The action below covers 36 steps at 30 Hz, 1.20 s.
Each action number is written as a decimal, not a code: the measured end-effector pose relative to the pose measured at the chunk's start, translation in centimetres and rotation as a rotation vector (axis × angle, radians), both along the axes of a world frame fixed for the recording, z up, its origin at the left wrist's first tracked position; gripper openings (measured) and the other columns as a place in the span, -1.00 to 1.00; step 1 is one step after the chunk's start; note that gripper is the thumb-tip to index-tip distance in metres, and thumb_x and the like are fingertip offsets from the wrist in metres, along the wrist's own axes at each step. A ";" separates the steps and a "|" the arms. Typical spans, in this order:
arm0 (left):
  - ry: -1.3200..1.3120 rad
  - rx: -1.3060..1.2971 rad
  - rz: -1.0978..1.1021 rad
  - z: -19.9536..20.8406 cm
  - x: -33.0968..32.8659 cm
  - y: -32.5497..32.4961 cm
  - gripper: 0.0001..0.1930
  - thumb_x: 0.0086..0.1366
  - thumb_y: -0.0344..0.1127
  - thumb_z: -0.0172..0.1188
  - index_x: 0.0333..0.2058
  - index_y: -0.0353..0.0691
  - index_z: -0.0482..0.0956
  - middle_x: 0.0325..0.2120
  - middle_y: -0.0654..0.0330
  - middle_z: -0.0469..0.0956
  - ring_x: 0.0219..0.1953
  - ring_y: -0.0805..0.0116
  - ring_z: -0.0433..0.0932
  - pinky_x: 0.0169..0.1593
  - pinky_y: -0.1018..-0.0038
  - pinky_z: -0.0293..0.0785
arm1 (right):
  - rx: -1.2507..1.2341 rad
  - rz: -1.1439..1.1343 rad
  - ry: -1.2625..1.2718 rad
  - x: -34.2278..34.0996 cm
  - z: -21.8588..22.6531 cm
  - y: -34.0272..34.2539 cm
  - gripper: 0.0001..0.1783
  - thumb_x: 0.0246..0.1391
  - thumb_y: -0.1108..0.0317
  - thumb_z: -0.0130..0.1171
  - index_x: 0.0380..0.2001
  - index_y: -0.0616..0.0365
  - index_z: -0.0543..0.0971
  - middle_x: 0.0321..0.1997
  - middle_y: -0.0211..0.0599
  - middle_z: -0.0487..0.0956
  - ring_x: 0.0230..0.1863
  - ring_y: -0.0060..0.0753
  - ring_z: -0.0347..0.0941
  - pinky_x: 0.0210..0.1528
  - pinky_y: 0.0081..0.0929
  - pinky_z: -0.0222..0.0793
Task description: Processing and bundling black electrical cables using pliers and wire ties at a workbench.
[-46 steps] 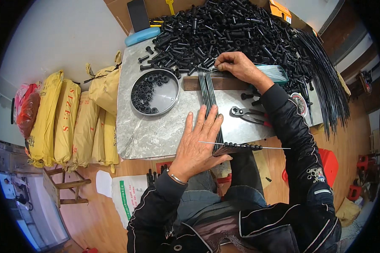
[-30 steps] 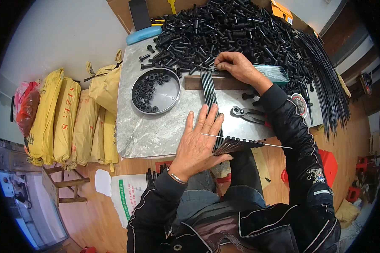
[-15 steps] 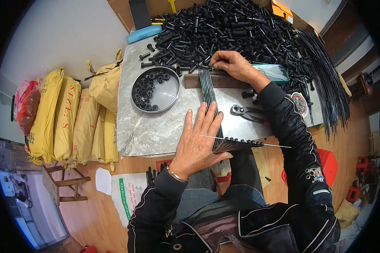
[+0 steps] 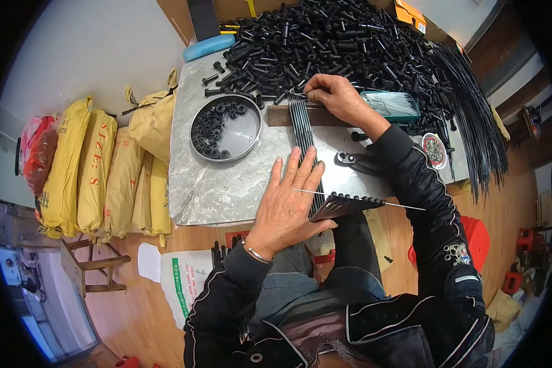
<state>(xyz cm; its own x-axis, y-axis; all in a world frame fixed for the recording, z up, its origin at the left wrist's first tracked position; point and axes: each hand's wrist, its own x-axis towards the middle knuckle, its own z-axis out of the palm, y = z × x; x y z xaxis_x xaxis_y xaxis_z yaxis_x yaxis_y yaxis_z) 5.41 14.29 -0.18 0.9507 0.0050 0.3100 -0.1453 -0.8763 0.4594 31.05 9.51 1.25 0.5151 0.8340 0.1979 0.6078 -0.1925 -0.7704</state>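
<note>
My left hand (image 4: 288,202) lies flat, fingers stretched out, over a row of thin dark metal rods (image 4: 300,126) that runs away from me across the grey tabletop. Beyond the fingertips the rods rest side by side over a brown bar (image 4: 280,116). Near my left thumb, their near ends carry small black knobs lined up on a long thin metal wire (image 4: 405,207). At the rods' far ends my right hand (image 4: 343,101) is closed in a pinch. What thumb and forefinger hold there is too small to make out.
A large heap of black tubular parts (image 4: 337,46) covers the back. A round grey dish (image 4: 256,138) holds small black rings. Pliers (image 4: 346,159), a teal tray (image 4: 416,113) of thin pale wires, a small dish of metal bits (image 4: 434,147) and black rods (image 4: 478,135) lie right.
The wire through the knobs has shifted slightly right and tilts a little more. My right hand has moved slightly left, still pinching at the far ends. My left hand stays nearly still.
</note>
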 end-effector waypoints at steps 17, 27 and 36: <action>-0.028 0.010 -0.015 0.1 -0.1 -0.1 -0.02 -0.18 0.07 0.49 0.17 -0.35 0.28 0.29 -0.08 0.13 0.36 -0.12 0.02 0.34 0.00 0.00 | 0.010 -0.087 -0.013 -1.7 -0.3 1.0 -0.84 0.12 0.45 0.14 -0.24 0.26 0.58 -0.36 -0.31 0.61 -0.32 -0.58 0.48 -0.21 -0.55 0.41; 0.016 0.028 -0.033 0.4 -0.8 -0.9 -0.04 -0.20 0.04 0.50 0.15 -0.33 0.31 0.29 -0.05 0.14 0.36 -0.10 0.04 0.34 0.00 -0.02 | -0.063 -0.094 -0.469 0.1 0.7 -2.1 -0.84 0.01 0.37 0.17 -0.36 0.18 0.65 -0.36 -0.18 0.60 -0.31 -0.14 0.54 -0.23 -0.29 0.42; 0.028 0.025 -0.033 0.3 -0.8 -1.0 0.00 -0.22 0.05 0.51 0.17 -0.32 0.30 0.32 -0.02 0.10 0.37 -0.07 0.02 0.35 0.01 -0.04 | -0.152 0.006 -0.344 0.1 1.2 -2.7 -0.77 -0.01 0.39 0.10 -0.31 0.13 0.69 -0.29 -0.16 0.64 -0.25 -0.11 0.57 -0.11 -0.29 0.44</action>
<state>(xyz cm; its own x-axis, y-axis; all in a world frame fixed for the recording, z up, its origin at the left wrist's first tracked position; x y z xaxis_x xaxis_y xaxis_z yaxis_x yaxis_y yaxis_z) 4.63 13.31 0.11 0.9587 -0.0337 0.2825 -0.1612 -0.8825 0.4418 31.19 6.77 2.45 0.4350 0.8701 0.2317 0.8274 -0.2847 -0.4842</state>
